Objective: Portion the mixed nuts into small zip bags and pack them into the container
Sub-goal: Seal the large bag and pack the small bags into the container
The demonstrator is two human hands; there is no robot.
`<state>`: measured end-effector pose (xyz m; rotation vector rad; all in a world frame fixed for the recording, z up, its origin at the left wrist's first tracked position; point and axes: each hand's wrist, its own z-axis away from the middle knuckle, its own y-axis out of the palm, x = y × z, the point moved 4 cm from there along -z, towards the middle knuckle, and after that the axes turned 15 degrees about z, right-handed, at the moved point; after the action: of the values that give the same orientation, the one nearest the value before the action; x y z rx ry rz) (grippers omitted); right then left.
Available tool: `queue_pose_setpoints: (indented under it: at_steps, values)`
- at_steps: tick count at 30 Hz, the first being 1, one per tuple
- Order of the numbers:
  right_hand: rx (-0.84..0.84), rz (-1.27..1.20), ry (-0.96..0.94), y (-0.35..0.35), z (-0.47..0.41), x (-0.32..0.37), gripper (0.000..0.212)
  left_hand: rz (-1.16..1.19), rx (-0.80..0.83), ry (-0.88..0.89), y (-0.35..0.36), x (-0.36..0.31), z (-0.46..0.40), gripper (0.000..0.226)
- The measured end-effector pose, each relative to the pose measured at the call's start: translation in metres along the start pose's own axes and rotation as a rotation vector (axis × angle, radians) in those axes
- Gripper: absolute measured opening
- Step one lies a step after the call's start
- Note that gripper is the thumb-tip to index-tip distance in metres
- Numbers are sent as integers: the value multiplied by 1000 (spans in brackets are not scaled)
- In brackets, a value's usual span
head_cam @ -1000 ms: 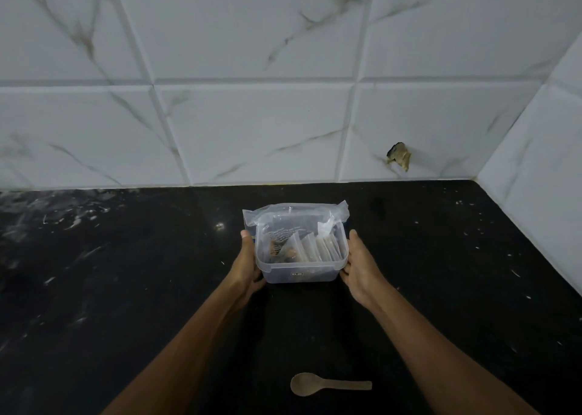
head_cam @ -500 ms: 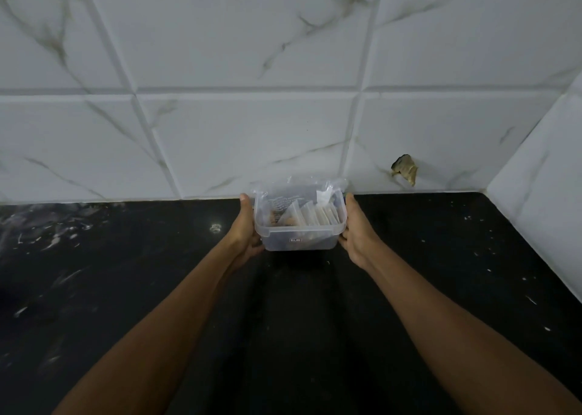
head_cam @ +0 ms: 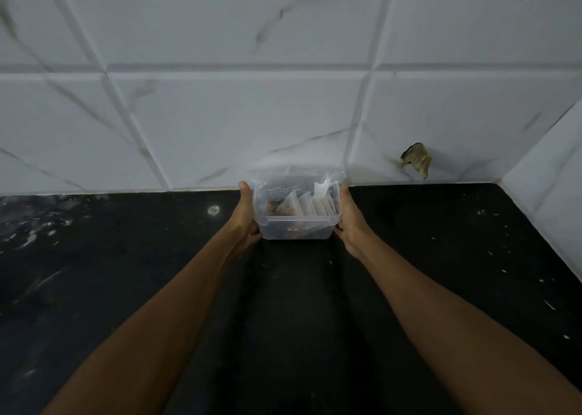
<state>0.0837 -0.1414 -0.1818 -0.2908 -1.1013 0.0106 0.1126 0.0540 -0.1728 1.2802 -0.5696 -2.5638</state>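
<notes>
Head view: container (head_cam: 296,230) of zip bags (head_cam: 310,206) between both hands.

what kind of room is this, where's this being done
Most likely a home kitchen. A dark stone counter meets white marble-look wall tiles in a corner, and both hands hold a clear plastic container of small zip bags against the wall.
</notes>
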Motion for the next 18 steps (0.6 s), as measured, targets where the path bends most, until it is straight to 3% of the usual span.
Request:
queue_pose_setpoints:
  at_steps: [4,7,9,13,18]
  values:
    - [13,7,-5,2,-4,-2,106,38,7,5,-3,1,-4,87]
    - [10,13,-10,1,-5,-4,109,29,-7,29,-7,2,-4,88]
    - [7,34,-9,1,5,-2,102,9,-22,61,-11,4,-2,88]
    - [-23,191,-42,-3,35,-10,65,55,-139,81,-27,18,19,90]
    - [15,295,27,-19,91,-42,60,73,-157,10,-47,61,87,88]
